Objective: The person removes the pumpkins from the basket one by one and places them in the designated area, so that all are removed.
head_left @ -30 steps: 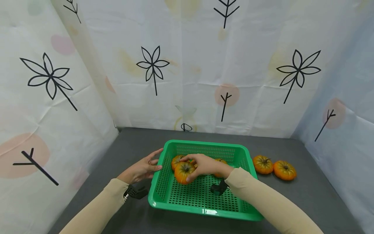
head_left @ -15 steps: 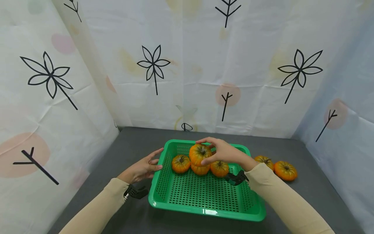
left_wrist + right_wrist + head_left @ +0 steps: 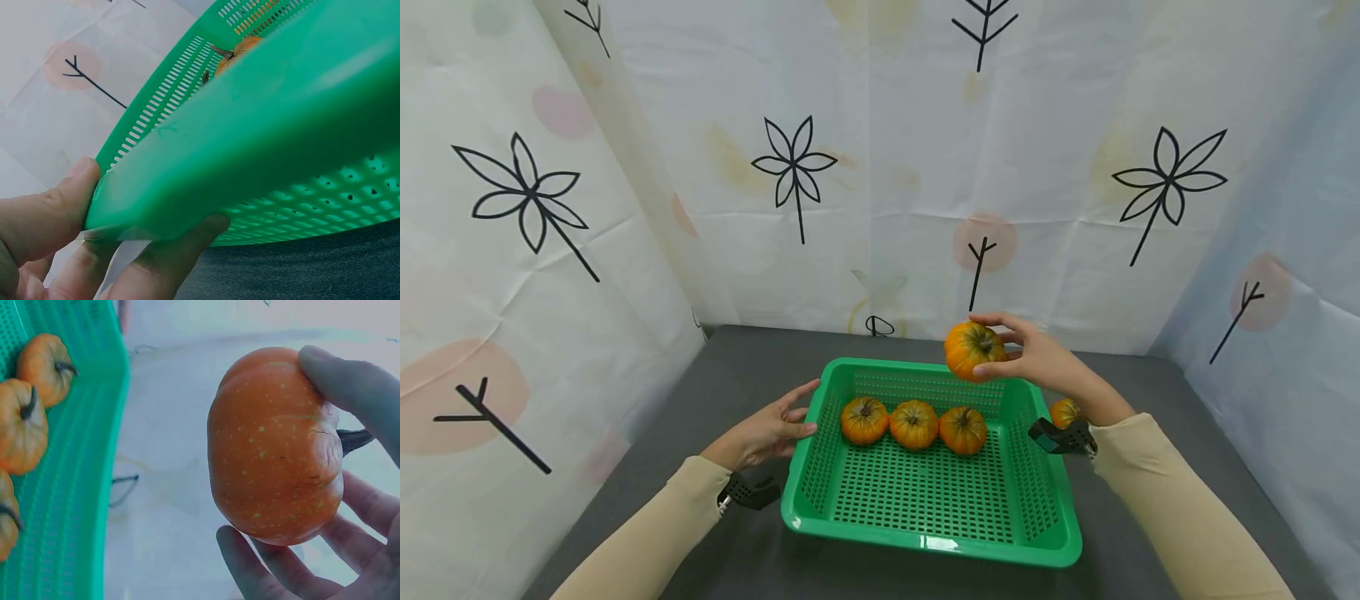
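Observation:
My right hand [image 3: 1041,357] holds a small orange pumpkin [image 3: 970,352] between thumb and fingers, raised above the far right rim of the green plastic basket [image 3: 936,544]. The right wrist view shows the pumpkin's speckled side [image 3: 269,450], its dark stem toward the palm. Inside the basket, a left pumpkin [image 3: 864,419], a middle pumpkin [image 3: 913,425] and a right pumpkin [image 3: 963,430] sit in a row. My left hand [image 3: 762,435] grips the basket's left rim, thumb [image 3: 78,184] on one side and fingers beneath the rim in the left wrist view.
Outside the basket on the right, another pumpkin [image 3: 1064,412] shows partly past the right wrist; whatever lies behind that forearm is hidden. The dark grey table [image 3: 752,367] ends at a white patterned cloth backdrop [image 3: 880,208], with cloth on both sides too.
My right hand has lifted the pumpkin from the basket's left part, carrying it right and up past the far rim. The row of pumpkins is now uncovered. The left hand has stayed put.

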